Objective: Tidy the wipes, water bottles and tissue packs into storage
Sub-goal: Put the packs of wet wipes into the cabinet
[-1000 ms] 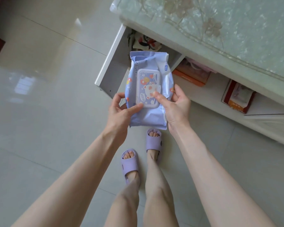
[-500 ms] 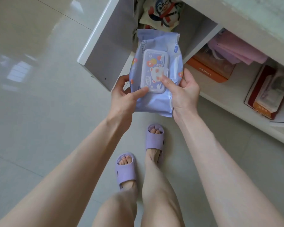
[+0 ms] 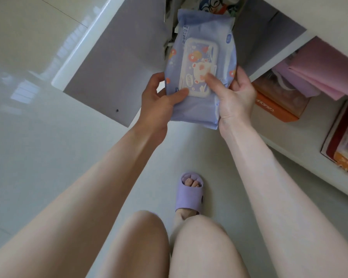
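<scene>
A lilac pack of wet wipes (image 3: 201,43) with a cartoon-printed flip lid is held between both hands, lid facing me, its far end at the mouth of an open cabinet compartment. My left hand (image 3: 157,101) grips the pack's lower left edge, thumb across the front. My right hand (image 3: 235,97) grips the lower right edge, thumb lying on the lid. No water bottles or tissue packs can be told apart in view.
The white cabinet door (image 3: 113,65) stands open to the left. Inside the compartment lies a cartoon-printed bag (image 3: 215,5). On the shelf to the right sit an orange box (image 3: 277,109), pink folded fabric (image 3: 325,73) and a red-edged box (image 3: 342,141). Tiled floor below.
The pack and both hands have moved up and forward toward the open compartment, and my view has dropped closer to the cabinet. Both grips stay the same.
</scene>
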